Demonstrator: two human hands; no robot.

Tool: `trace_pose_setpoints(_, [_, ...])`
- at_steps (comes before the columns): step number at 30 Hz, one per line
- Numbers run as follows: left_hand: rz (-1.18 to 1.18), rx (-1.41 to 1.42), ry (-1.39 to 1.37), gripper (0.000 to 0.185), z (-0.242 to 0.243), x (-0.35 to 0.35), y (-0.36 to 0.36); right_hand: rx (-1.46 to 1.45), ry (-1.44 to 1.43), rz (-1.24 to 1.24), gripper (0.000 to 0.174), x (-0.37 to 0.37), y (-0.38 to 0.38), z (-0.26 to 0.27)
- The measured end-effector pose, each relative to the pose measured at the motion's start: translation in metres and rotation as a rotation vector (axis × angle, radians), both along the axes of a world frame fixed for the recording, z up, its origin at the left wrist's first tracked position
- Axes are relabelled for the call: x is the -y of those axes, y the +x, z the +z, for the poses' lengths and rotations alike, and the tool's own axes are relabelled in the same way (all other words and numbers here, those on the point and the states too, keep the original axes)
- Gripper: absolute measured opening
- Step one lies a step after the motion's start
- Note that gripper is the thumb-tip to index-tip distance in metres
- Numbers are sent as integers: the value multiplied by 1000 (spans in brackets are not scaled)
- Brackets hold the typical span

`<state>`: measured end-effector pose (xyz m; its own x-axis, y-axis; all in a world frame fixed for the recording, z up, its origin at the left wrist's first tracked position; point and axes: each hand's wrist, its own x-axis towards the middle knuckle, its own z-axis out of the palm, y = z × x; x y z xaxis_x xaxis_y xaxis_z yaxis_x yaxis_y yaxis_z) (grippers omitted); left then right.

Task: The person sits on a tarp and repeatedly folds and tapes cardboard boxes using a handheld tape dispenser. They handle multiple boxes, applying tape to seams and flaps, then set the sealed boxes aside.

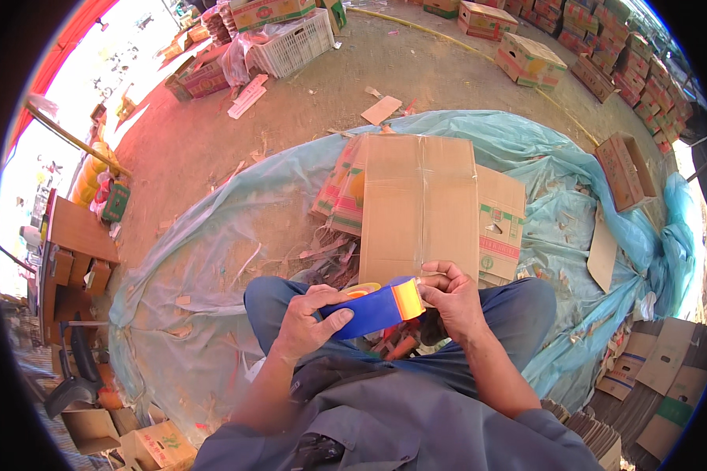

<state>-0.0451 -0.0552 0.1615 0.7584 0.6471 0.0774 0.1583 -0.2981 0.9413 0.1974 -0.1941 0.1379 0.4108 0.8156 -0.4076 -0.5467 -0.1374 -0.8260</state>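
My left hand (317, 318) grips a blue tape dispenser (359, 312) with a roll of tape in it, held above my lap. At the dispenser's orange front end, the fingertips of my right hand (452, 294) are bent close to its edge; whether they pinch the tape's end is too small to tell. Just beyond my hands lies a cardboard box (421, 206), plain side up, with a seam along its middle that appears to carry clear tape. Flattened printed cardboard (498, 221) shows under its right side, and more printed cardboard (344, 194) under its left.
Blue plastic sheeting (212, 206) spreads around me. Several cartons (530, 59) stand at the back right, with an open carton (624, 171) at the right. A white crate (297, 44) is at the back left, a wooden desk (82, 229) far left. Stacked flat cardboard (654, 377) lies lower right.
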Motion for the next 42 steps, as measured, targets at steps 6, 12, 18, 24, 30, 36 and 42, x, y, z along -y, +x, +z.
trace_pose_setpoints(6, [122, -199, 205, 32, 56, -62, -32, 456, 78, -384, 36, 18, 81, 16])
trace_pose_setpoints(12, [237, -594, 331, 34, 7, -124, -28, 1067, -641, -289, 34, 17, 169, -76])
trace_pose_setpoints(18, [96, -740, 563, 35, -177, -64, 53, 818, -545, -293, 16, -13, 170, -198])
trace_pose_setpoints(24, [171, -824, 316, 34, -190, -56, 63, 851, -666, -170, 33, 5, 184, -225])
trace_pose_setpoints(30, [397, -851, 72, 39, -187, -63, 64, 1228, -492, -465, 27, -21, 139, -143])
trace_pose_setpoints(36, [570, -624, -79, 40, -194, -73, 63, 992, -216, -92, 12, 7, 40, -76])
trace_pose_setpoints(42, [673, -331, 43, 35, -163, -74, 61, 376, -407, 519, 29, 62, -36, -153])
